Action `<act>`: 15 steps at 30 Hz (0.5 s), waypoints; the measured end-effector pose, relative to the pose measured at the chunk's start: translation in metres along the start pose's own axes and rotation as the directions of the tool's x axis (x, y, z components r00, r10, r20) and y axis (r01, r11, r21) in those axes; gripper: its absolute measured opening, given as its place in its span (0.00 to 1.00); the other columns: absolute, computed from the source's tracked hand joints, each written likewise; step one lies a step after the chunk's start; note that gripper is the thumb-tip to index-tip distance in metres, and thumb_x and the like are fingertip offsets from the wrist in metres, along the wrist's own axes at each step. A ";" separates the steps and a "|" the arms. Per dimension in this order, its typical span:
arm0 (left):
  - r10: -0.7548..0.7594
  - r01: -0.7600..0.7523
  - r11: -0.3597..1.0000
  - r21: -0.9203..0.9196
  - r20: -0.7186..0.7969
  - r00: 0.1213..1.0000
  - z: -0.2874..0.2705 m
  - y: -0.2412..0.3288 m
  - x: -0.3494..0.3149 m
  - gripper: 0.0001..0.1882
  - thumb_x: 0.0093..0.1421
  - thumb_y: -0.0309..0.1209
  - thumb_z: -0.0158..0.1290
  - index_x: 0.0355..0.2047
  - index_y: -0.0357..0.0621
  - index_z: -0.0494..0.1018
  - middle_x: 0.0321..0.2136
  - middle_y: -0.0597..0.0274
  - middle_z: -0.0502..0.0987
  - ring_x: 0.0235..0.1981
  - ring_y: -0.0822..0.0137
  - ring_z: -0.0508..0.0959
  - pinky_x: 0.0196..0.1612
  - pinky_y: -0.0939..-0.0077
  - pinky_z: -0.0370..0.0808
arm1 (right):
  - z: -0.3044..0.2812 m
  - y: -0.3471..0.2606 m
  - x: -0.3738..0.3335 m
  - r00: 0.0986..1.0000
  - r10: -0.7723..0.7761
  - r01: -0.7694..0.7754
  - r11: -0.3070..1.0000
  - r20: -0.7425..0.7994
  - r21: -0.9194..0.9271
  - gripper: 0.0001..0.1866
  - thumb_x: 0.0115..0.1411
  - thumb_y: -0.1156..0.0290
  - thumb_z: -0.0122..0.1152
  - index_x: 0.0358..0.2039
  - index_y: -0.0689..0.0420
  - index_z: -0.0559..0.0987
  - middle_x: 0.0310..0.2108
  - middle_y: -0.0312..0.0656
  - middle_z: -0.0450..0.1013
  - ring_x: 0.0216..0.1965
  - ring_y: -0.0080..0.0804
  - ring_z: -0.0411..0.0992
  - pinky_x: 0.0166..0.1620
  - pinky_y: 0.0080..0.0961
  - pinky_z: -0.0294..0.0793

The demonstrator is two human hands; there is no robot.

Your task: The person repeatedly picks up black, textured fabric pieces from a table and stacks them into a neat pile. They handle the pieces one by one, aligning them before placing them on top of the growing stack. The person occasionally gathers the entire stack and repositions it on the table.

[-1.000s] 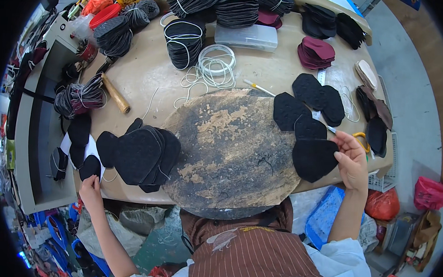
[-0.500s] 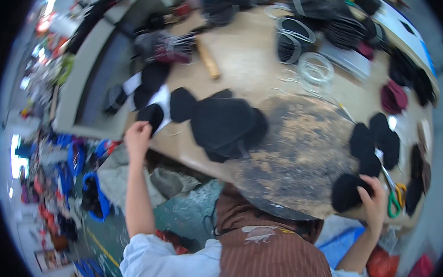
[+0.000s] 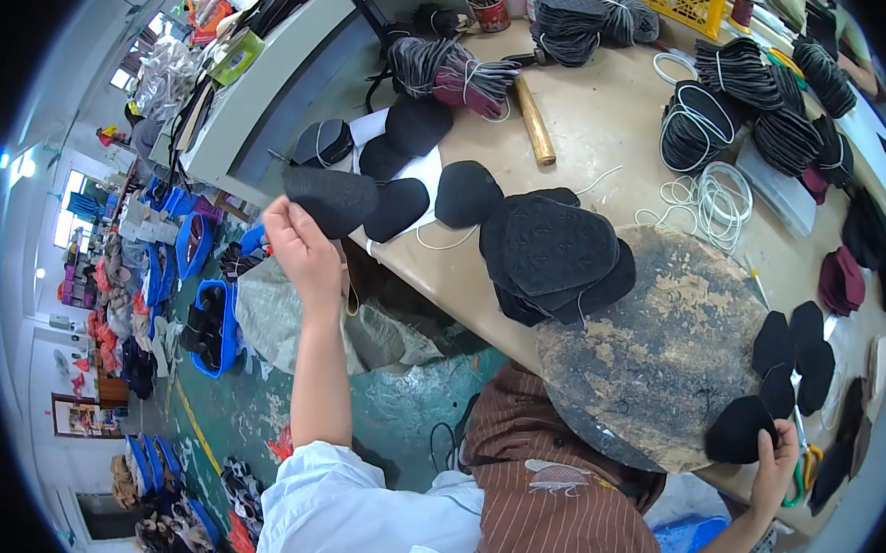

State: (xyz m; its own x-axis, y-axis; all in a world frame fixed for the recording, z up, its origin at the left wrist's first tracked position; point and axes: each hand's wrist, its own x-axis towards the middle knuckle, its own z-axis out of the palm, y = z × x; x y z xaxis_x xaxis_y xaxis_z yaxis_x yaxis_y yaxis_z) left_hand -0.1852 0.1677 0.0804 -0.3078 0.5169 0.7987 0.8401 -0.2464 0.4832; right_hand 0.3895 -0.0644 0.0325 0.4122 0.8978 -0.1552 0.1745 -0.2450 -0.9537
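Observation:
My left hand (image 3: 306, 244) is closed, pinching the near end of a black rounded fabric piece (image 3: 332, 199), raised beside the table's left edge. Beyond it, several similar black pieces (image 3: 467, 194) lie on the table, some over white sheets. On the right, my right hand (image 3: 776, 459) grips the edge of another black rounded fabric piece (image 3: 739, 429) at the rim of a worn round board (image 3: 650, 337). More small black pieces (image 3: 811, 381) lie just beyond that hand. Between my hands, a stack of black pieces (image 3: 557, 244) overlaps the board's left edge.
A wooden stick (image 3: 535, 121) lies mid-table. White cord (image 3: 719, 206) is coiled at the right, near tied black bundles (image 3: 744, 74). Scissors (image 3: 805, 471) lie by my right hand. A grey machine housing (image 3: 272, 97) stands at the left; blue baskets (image 3: 213, 330) sit on the floor.
The left hand has raised its black piece off the others, toward me. The right hand keeps hold of its piece at the board's rim. The whole view has shifted.

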 end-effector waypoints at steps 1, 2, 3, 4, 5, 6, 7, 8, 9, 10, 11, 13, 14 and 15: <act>-0.066 0.077 0.985 -0.151 0.077 0.995 -0.002 0.028 0.003 0.08 0.67 0.27 0.44 0.41 0.36 0.68 0.33 0.63 0.71 0.34 0.73 0.71 0.41 0.79 0.69 | 0.000 0.000 0.000 1.000 -0.003 0.004 1.000 -0.019 0.021 0.07 0.60 0.79 0.56 0.39 0.62 0.72 0.34 0.32 0.69 0.36 0.14 0.66 0.41 0.12 0.64; -0.118 0.163 0.941 -0.295 0.164 0.979 0.001 0.062 0.001 0.08 0.66 0.28 0.45 0.41 0.36 0.69 0.34 0.61 0.72 0.36 0.71 0.72 0.42 0.77 0.69 | 0.000 -0.001 0.000 0.999 -0.006 0.008 0.999 -0.041 0.042 0.08 0.60 0.80 0.55 0.41 0.62 0.73 0.35 0.33 0.70 0.37 0.15 0.66 0.43 0.12 0.65; -0.155 0.254 0.871 -0.421 0.255 0.955 0.002 0.097 -0.002 0.08 0.66 0.28 0.46 0.40 0.36 0.70 0.35 0.59 0.73 0.37 0.69 0.73 0.44 0.75 0.70 | 0.002 -0.005 0.000 0.998 -0.020 0.021 1.000 -0.058 0.015 0.09 0.61 0.79 0.55 0.42 0.62 0.72 0.36 0.33 0.70 0.38 0.15 0.67 0.44 0.13 0.65; 0.019 0.099 0.945 -0.313 0.351 0.936 0.001 0.131 -0.007 0.07 0.64 0.27 0.49 0.40 0.37 0.71 0.35 0.60 0.74 0.37 0.70 0.75 0.43 0.77 0.71 | 0.008 -0.011 0.000 0.996 -0.037 0.036 0.999 -0.077 -0.014 0.10 0.61 0.79 0.55 0.44 0.63 0.72 0.37 0.34 0.70 0.39 0.16 0.67 0.45 0.13 0.65; 0.099 0.154 0.906 -0.393 0.553 0.827 -0.004 0.158 -0.016 0.07 0.63 0.26 0.51 0.40 0.39 0.74 0.35 0.60 0.77 0.36 0.69 0.77 0.40 0.77 0.73 | 0.013 -0.015 0.003 0.996 -0.051 0.048 0.998 -0.080 -0.033 0.12 0.61 0.79 0.55 0.45 0.63 0.72 0.38 0.35 0.71 0.40 0.17 0.68 0.46 0.14 0.65; 0.208 0.292 0.812 -0.506 0.718 0.664 -0.002 0.176 -0.026 0.08 0.60 0.25 0.53 0.40 0.41 0.76 0.35 0.57 0.79 0.35 0.67 0.79 0.38 0.75 0.75 | 0.015 -0.016 0.005 0.996 -0.056 0.054 0.998 -0.062 -0.033 0.12 0.61 0.78 0.55 0.46 0.63 0.71 0.38 0.35 0.71 0.40 0.17 0.68 0.46 0.14 0.65; 0.290 0.471 0.711 -0.522 0.828 0.479 0.006 0.198 -0.036 0.10 0.57 0.26 0.57 0.40 0.42 0.76 0.35 0.56 0.79 0.35 0.65 0.80 0.37 0.74 0.76 | 0.016 -0.016 0.006 0.996 -0.063 0.062 0.998 -0.056 -0.035 0.13 0.61 0.78 0.55 0.47 0.63 0.71 0.38 0.35 0.71 0.40 0.17 0.68 0.46 0.14 0.66; 0.439 0.542 0.567 -0.620 0.785 0.438 0.020 0.209 -0.060 0.11 0.56 0.28 0.59 0.39 0.42 0.76 0.34 0.55 0.79 0.34 0.62 0.81 0.36 0.72 0.76 | 0.017 -0.015 0.006 0.996 -0.072 0.071 0.997 -0.043 -0.035 0.14 0.61 0.78 0.55 0.48 0.63 0.71 0.39 0.35 0.70 0.40 0.17 0.68 0.47 0.14 0.66; 0.520 0.597 0.477 -0.645 0.754 0.401 0.029 0.222 -0.076 0.11 0.56 0.28 0.59 0.39 0.41 0.77 0.34 0.56 0.80 0.34 0.62 0.81 0.37 0.73 0.76 | 0.014 -0.011 0.004 0.992 -0.094 0.093 0.996 -0.083 -0.016 0.14 0.61 0.79 0.55 0.48 0.63 0.71 0.39 0.35 0.70 0.41 0.17 0.68 0.46 0.15 0.66; 0.599 0.651 0.380 -0.656 0.712 0.367 0.035 0.233 -0.090 0.11 0.55 0.29 0.60 0.39 0.41 0.77 0.34 0.58 0.80 0.34 0.63 0.81 0.37 0.74 0.76 | 0.007 -0.004 0.003 0.986 -0.114 0.114 0.993 -0.124 0.000 0.14 0.61 0.79 0.55 0.48 0.63 0.71 0.39 0.35 0.70 0.41 0.18 0.68 0.46 0.15 0.66; 0.628 0.677 0.343 -0.651 0.695 0.350 0.039 0.243 -0.100 0.11 0.55 0.30 0.60 0.38 0.41 0.77 0.34 0.58 0.80 0.34 0.62 0.81 0.37 0.74 0.76 | 0.002 -0.001 -0.001 0.976 -0.131 0.135 0.991 -0.174 0.014 0.14 0.61 0.79 0.56 0.48 0.63 0.71 0.39 0.35 0.70 0.41 0.18 0.68 0.46 0.15 0.66; 0.690 0.621 0.327 -0.712 0.629 0.358 0.052 0.255 -0.126 0.13 0.54 0.33 0.61 0.39 0.43 0.76 0.31 0.59 0.79 0.32 0.58 0.80 0.35 0.70 0.77 | -0.006 -0.002 -0.007 0.983 -0.090 0.097 0.995 -0.163 0.036 0.15 0.60 0.80 0.56 0.48 0.63 0.71 0.39 0.35 0.70 0.41 0.18 0.68 0.46 0.15 0.67; 0.679 0.474 0.493 -0.730 0.663 0.315 0.063 0.250 -0.139 0.14 0.53 0.33 0.61 0.39 0.43 0.75 0.32 0.59 0.78 0.32 0.57 0.80 0.35 0.69 0.76 | -0.011 -0.003 -0.012 0.984 -0.070 0.079 0.996 -0.167 0.046 0.15 0.60 0.81 0.56 0.48 0.63 0.71 0.39 0.35 0.70 0.41 0.18 0.68 0.46 0.15 0.67; 0.658 0.300 0.632 -0.715 0.699 0.279 0.075 0.243 -0.151 0.15 0.53 0.34 0.61 0.40 0.44 0.75 0.32 0.59 0.78 0.31 0.56 0.79 0.34 0.67 0.76 | -0.012 -0.003 -0.015 0.982 -0.070 0.065 0.997 -0.173 -0.035 0.16 0.59 0.81 0.56 0.48 0.64 0.70 0.40 0.35 0.70 0.41 0.19 0.69 0.46 0.16 0.68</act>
State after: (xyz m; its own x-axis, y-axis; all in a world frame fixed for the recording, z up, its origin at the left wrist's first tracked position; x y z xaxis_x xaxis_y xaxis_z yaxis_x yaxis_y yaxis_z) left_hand 0.0985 0.0910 0.0503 0.7792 0.5554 0.2906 0.1190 -0.5862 0.8014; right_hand 0.3932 -0.0817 0.0405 0.5478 0.8356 -0.0411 0.2319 -0.1989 -0.9522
